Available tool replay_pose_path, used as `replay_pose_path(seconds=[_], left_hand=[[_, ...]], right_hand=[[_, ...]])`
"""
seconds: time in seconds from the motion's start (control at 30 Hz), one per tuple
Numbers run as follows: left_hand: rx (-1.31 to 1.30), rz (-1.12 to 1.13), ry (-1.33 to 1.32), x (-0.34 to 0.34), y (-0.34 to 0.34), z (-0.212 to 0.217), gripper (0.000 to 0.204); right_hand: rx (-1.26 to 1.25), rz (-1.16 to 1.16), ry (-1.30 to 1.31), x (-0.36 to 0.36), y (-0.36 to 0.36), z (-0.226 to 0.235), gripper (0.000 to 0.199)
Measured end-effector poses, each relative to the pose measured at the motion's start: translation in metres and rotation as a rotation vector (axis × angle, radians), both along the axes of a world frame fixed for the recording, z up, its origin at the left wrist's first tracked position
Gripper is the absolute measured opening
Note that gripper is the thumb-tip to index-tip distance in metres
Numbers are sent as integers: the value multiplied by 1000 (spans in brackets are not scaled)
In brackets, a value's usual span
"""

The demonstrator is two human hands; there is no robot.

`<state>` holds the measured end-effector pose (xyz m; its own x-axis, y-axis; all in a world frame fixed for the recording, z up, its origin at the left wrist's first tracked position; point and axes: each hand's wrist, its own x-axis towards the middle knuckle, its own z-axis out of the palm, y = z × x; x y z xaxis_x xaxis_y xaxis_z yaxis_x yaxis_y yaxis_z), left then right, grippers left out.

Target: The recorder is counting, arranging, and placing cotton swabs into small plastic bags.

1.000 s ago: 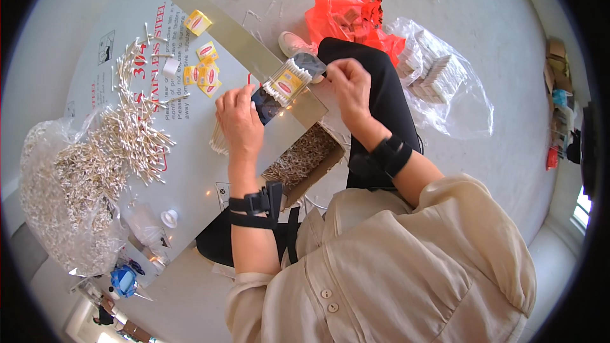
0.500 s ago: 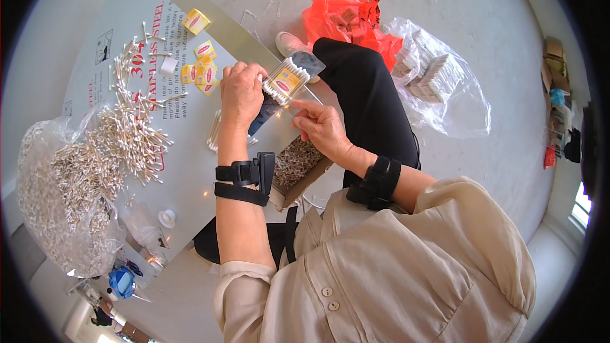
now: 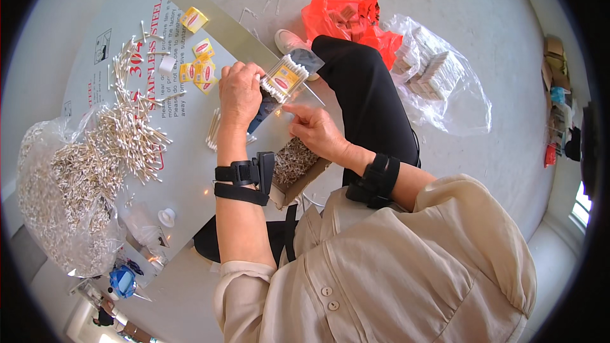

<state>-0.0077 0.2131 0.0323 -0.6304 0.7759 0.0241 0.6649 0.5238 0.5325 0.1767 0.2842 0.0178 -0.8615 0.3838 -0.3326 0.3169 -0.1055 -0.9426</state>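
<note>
My left hand (image 3: 240,92) grips a small clear packet of cotton swabs (image 3: 285,79) with a yellow label, held above the grey board (image 3: 89,57). Just below the packet, my right hand (image 3: 316,129) pinches a thin white stick (image 3: 314,94) that points up toward the packet. Both wrists wear black straps. A loose heap of cotton swabs (image 3: 130,133) lies on the board to the left. A cardboard box (image 3: 293,164) full of small pieces sits under my hands.
A large clear bag of swabs (image 3: 54,197) lies at the left. Yellow labels (image 3: 197,70) lie on the board. A red plastic bag (image 3: 346,16) and a clear bag of packed boxes (image 3: 438,76) rest on the floor at the right. My black-trousered leg (image 3: 368,95) stretches forward.
My right hand has dropped from the packet's far side to below it and now pinches a stick. My left hand has shifted right, still holding the packet.
</note>
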Motion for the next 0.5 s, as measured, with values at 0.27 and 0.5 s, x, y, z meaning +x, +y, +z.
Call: replay_pose_path(seconds=[0.27, 0.5], left_hand=[[26, 5, 3, -2, -3, -2, 7], [62, 4, -12, -2, -7, -5, 8]], right_hand=[[577, 171, -59, 2, -3, 26, 49], [559, 445, -197, 11, 4, 42, 52]])
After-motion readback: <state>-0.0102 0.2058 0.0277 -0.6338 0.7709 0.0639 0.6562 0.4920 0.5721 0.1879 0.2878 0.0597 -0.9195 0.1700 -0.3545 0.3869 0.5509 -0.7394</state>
